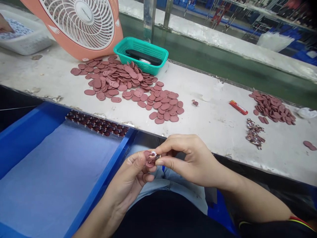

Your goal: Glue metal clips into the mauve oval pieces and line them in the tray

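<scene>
My left hand [130, 183] and my right hand [188, 160] meet over my lap, and both pinch a small maroon oval piece [150, 158] with a shiny white-and-metal part on it. Its exact shape is partly hidden by my fingers. Beyond my hands, a large spread of flat maroon oval pieces [128, 87] lies on the white table [208, 125]. A smaller heap of the same pieces [272, 107] sits to the right, with a little pile of shiny printed bits [254, 134] just below it.
A blue tray [55, 172] lined with pale blue sheet stands to my left, holding a row of dark assembled pieces [96, 124]. A teal basket [141, 54], a red lighter-like item [238, 107], an orange fan [81, 23] and a white tub [24, 36] with another person's hand [3, 24] are on the table.
</scene>
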